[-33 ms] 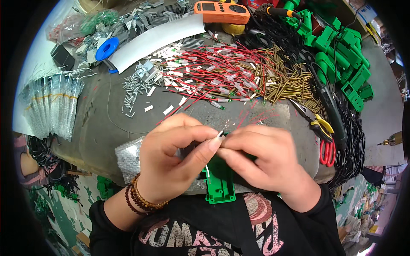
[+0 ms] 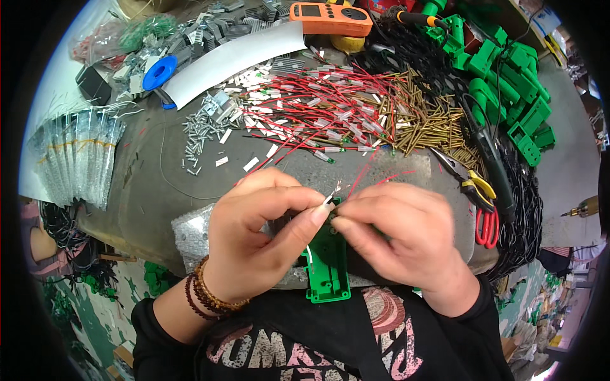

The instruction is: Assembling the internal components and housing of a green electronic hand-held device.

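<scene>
My left hand [image 2: 267, 232] pinches a white wire [image 2: 328, 199] between thumb and forefinger. Its bare, splayed strands [image 2: 337, 188] stick up past the fingertips, while more of the wire hangs below them over a green plastic housing [image 2: 330, 289]. Close beside the thumb, my right hand [image 2: 400, 235] is closed in a pinch, slightly blurred. From its fingertips a thin red wire [image 2: 361, 176] runs up and away; the end inside the pinch is hidden. Open side up, the housing lies under both hands, partly covered by them.
Beyond my hands lie red wires with clear sleeves [image 2: 330, 111], brass screws [image 2: 438, 127] and silver screws [image 2: 194, 136]. Pliers [image 2: 473, 184] and black cables [image 2: 518, 222] are at the right, near green housings [image 2: 508, 89]. Bubble wrap [image 2: 190, 235] sits by my left wrist.
My right hand has shifted slightly right, away from the left fingertips. The red wire, smeared by motion before, shows more sharply now. My left hand is nearly still.
</scene>
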Available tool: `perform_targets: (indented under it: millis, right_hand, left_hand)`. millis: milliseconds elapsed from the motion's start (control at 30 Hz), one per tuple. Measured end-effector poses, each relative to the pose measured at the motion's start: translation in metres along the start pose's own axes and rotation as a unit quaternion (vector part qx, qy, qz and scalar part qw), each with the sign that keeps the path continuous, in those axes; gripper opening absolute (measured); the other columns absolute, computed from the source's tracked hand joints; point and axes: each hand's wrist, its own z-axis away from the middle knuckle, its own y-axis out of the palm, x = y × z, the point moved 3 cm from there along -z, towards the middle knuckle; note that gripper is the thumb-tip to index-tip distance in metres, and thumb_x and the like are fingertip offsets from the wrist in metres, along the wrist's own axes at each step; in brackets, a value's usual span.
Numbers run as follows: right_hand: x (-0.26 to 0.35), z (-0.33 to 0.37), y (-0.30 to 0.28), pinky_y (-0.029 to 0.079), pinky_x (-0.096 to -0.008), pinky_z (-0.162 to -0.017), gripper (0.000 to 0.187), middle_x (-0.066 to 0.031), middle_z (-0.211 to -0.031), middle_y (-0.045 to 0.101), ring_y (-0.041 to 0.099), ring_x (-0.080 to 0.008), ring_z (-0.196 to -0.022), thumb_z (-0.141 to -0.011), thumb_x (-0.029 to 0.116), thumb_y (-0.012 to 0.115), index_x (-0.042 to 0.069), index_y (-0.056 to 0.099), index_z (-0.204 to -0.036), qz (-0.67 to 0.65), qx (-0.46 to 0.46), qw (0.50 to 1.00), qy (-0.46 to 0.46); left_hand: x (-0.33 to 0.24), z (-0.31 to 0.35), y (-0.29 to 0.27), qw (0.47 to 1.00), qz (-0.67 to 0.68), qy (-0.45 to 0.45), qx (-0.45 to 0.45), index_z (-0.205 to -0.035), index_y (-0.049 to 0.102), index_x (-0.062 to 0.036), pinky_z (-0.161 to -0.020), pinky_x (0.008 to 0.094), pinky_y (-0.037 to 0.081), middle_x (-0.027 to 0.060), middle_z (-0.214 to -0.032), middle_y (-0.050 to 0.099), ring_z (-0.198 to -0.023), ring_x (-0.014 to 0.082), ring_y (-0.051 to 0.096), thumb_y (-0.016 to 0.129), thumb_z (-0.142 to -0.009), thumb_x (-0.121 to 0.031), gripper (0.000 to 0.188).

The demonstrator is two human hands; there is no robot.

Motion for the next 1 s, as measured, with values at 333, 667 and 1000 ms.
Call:
perform_targets:
  millis: [333,667,1000]
  right_hand:
    - [0.0,-0.014,-0.016,0.048,-0.0331,-0.054,0.013,-0.0026,-0.073,0.051,0.06,-0.0194,-0.064,-0.075,0.014,0.068,0.009,0.058,-0.082,0.133,0.115,0.978,-0.112]
    - [0.0,-0.023,-0.02,0.048,-0.0449,-0.053,0.01,-0.0097,-0.067,0.058,0.061,-0.0345,-0.061,-0.081,0.011,0.064,0.007,0.055,-0.079,-0.052,0.266,0.961,0.049]
    - [-0.021,-0.013,-0.024,0.048,-0.0393,-0.057,0.008,-0.0096,-0.067,0.058,0.06,-0.0292,-0.061,-0.087,0.014,0.066,0.006,0.062,-0.087,-0.257,0.266,0.891,0.262]
  left_hand:
    - [-0.027,-0.013,-0.004,0.924,-0.305,0.23,0.029,-0.091,0.069,-0.0043,-0.082,0.0419,0.044,0.0064,-0.087,0.065,-0.074,0.0263,0.06,0.075,-0.077,-0.005,0.015]
    - [-0.011,-0.032,0.003,0.963,-0.117,0.076,0.229,-0.079,0.068,-0.007,-0.065,0.042,0.048,0.0103,-0.074,0.064,-0.072,0.0335,0.061,0.078,-0.073,-0.013,0.013]
    - [-0.011,-0.028,0.014,0.979,-0.15,0.109,0.083,-0.07,0.057,-0.0059,-0.057,0.0424,0.043,0.0102,-0.069,0.052,-0.063,0.032,0.055,0.081,-0.072,-0.013,0.025]
